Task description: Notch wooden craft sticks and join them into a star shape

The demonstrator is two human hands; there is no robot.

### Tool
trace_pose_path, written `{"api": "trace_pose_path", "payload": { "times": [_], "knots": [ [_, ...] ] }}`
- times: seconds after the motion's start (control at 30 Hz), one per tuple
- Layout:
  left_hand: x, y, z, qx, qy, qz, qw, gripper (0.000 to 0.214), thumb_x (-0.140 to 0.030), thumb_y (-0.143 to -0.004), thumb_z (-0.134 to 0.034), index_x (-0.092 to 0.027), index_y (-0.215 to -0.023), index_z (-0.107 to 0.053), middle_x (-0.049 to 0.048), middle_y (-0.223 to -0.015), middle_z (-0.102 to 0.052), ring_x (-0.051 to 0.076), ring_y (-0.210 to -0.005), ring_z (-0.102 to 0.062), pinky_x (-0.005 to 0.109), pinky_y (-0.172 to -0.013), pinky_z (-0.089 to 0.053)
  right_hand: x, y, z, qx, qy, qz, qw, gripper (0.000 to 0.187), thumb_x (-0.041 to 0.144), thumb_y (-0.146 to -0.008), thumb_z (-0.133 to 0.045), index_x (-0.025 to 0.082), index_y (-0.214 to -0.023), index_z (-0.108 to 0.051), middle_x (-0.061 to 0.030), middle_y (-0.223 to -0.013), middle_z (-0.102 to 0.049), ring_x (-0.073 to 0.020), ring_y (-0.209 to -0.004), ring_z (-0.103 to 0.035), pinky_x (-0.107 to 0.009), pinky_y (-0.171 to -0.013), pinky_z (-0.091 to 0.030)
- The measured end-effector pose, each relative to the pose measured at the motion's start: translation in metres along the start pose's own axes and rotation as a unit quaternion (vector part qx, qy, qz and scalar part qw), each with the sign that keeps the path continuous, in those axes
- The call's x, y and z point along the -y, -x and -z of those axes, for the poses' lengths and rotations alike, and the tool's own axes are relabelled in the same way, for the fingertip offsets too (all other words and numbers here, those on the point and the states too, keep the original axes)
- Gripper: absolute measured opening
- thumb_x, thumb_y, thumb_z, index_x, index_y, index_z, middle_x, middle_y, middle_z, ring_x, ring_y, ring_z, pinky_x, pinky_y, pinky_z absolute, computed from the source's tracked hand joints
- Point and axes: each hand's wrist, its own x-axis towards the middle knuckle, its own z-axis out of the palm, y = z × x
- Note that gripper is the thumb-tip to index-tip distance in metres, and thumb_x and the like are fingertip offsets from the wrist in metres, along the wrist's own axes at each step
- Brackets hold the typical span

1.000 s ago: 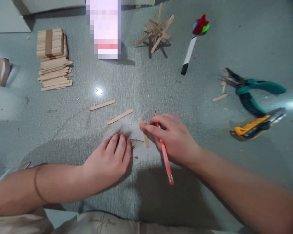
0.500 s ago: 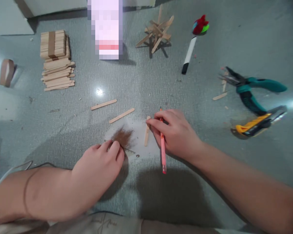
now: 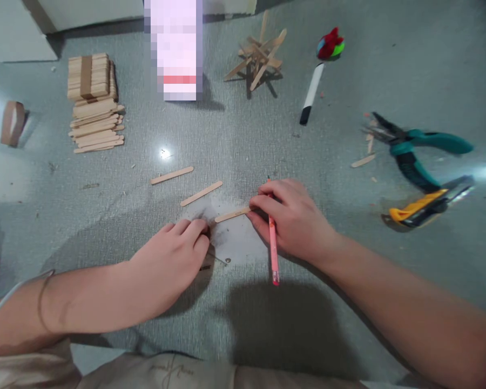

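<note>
My right hand [image 3: 294,219] pinches the end of a wooden craft stick [image 3: 231,214] between thumb and fingertip. The stick points left and has a small dark mark on it. That same hand keeps a pink pencil [image 3: 272,243] tucked among its fingers, eraser end toward me. My left hand [image 3: 174,265] has its fingers curled together beside a whitish, smudged patch [image 3: 237,237] on the table. Something brown shows under those fingertips, too hidden to name. A thin pin-like piece [image 3: 218,257] lies just right of the left thumb.
Two loose craft sticks [image 3: 201,193] lie beyond my hands. At the back left sit a banded bundle of sticks [image 3: 97,75] and a loose pile [image 3: 99,127]. A stick star [image 3: 261,56], marker [image 3: 311,94], pliers [image 3: 409,146] and yellow cutter [image 3: 421,208] are farther right.
The craft stick in my right hand has swung from nearly upright to pointing left. My left hand has moved slightly up and right, and the blurred brown patch by its fingertips is mostly hidden.
</note>
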Motion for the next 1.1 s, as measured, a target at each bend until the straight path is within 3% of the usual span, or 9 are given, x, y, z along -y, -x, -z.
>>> {"api": "trace_pose_path", "payload": {
  "times": [0.27, 0.43, 0.5, 0.6, 0.7, 0.8, 0.97, 1.03, 1.1],
  "knots": [
    [0.001, -0.002, 0.004, 0.017, -0.002, 0.001, 1.000, 0.026, -0.012, -0.080, -0.064, -0.010, -0.105, -0.065, 0.0155, -0.118, -0.065, 0.032, -0.100, -0.064, 0.045, -0.079, -0.055, 0.000, 0.000, -0.004, -0.007, -0.028, -0.007, 1.000, 0.007, 0.016, -0.094, -0.061, 0.017, -0.088, -0.064, -0.0088, -0.090, -0.062, -0.0233, -0.085, -0.057, -0.041, -0.078, -0.045],
    [0.009, -0.006, 0.001, 0.041, 0.124, -0.018, 0.991, 0.016, -0.006, -0.081, -0.065, -0.016, -0.092, -0.062, 0.0020, -0.084, -0.068, 0.021, -0.073, -0.066, 0.035, -0.072, -0.051, 0.000, 0.000, -0.006, -0.003, -0.032, 0.006, 0.999, 0.010, 0.016, -0.097, -0.060, 0.016, -0.088, -0.065, -0.0091, -0.090, -0.064, -0.0221, -0.085, -0.057, -0.040, -0.078, -0.044],
    [0.017, -0.012, 0.001, 0.005, 0.224, -0.055, 0.973, 0.015, -0.005, -0.087, -0.061, -0.019, -0.091, -0.065, -0.0003, -0.084, -0.069, 0.016, -0.072, -0.065, 0.029, -0.068, -0.048, 0.000, 0.000, -0.006, 0.005, -0.043, 0.020, 0.999, 0.010, 0.016, -0.097, -0.061, 0.015, -0.088, -0.065, -0.0086, -0.090, -0.066, -0.0216, -0.085, -0.058, -0.039, -0.078, -0.044],
    [0.029, -0.023, -0.001, -0.074, 0.388, -0.110, 0.912, 0.017, -0.011, -0.097, -0.054, -0.019, -0.092, -0.069, 0.0017, -0.093, -0.073, 0.012, -0.084, -0.068, 0.023, -0.078, -0.051, 0.003, 0.000, -0.005, 0.014, -0.067, 0.042, 0.997, 0.009, 0.017, -0.097, -0.063, 0.015, -0.089, -0.067, -0.0076, -0.092, -0.069, -0.0208, -0.086, -0.058, -0.038, -0.081, -0.043],
    [0.039, -0.033, -0.009, -0.151, 0.445, -0.099, 0.877, 0.014, -0.017, -0.099, -0.058, -0.018, -0.095, -0.071, 0.0037, -0.100, -0.075, 0.012, -0.092, -0.070, 0.024, -0.086, -0.054, 0.009, -0.001, -0.004, 0.021, -0.078, 0.053, 0.995, 0.011, 0.022, -0.097, -0.064, 0.016, -0.089, -0.069, -0.0070, -0.091, -0.069, -0.0200, -0.085, -0.057, -0.038, -0.081, -0.042],
    [0.043, -0.039, -0.019, -0.211, 0.408, -0.082, 0.884, 0.015, -0.017, -0.100, -0.057, -0.019, -0.099, -0.072, 0.0035, -0.103, -0.076, 0.012, -0.095, -0.071, 0.026, -0.090, -0.056, 0.012, -0.001, -0.004, 0.029, -0.086, 0.058, 0.994, 0.011, 0.020, -0.098, -0.063, 0.016, -0.090, -0.071, -0.0060, -0.089, -0.069, -0.0194, -0.083, -0.056, -0.037, -0.079, -0.040],
    [0.040, -0.043, -0.028, -0.323, 0.189, -0.079, 0.924, 0.021, -0.021, -0.102, -0.053, -0.022, -0.096, -0.073, 0.0049, -0.117, -0.074, 0.020, -0.113, -0.065, 0.038, -0.099, -0.053, 0.010, 0.001, -0.005, 0.034, -0.079, 0.065, 0.994, 0.019, 0.015, -0.100, -0.055, 0.019, -0.093, -0.072, -0.0055, -0.091, -0.068, -0.0194, -0.085, -0.054, -0.037, -0.080, -0.039],
    [0.037, -0.042, -0.030, -0.317, 0.130, -0.077, 0.936, 0.019, -0.032, -0.101, -0.057, -0.021, -0.104, -0.072, 0.0062, -0.114, -0.073, 0.021, -0.106, -0.065, 0.037, -0.092, -0.054, 0.009, 0.001, -0.005, 0.034, -0.075, 0.065, 0.994, 0.020, 0.014, -0.100, -0.054, 0.020, -0.093, -0.072, -0.0049, -0.091, -0.068, -0.0188, -0.084, -0.053, -0.036, -0.079, -0.039],
    [0.034, -0.040, -0.031, -0.293, 0.098, -0.085, 0.947, 0.029, -0.044, -0.099, -0.060, -0.020, -0.112, -0.070, 0.0071, -0.112, -0.072, 0.021, -0.099, -0.065, 0.037, -0.087, -0.054, 0.008, 0.001, -0.004, 0.033, -0.076, 0.065, 0.994, 0.020, 0.014, -0.100, -0.053, 0.020, -0.094, -0.072, -0.0045, -0.090, -0.068, -0.0184, -0.084, -0.053, -0.036, -0.079, -0.039]
  ]
}}
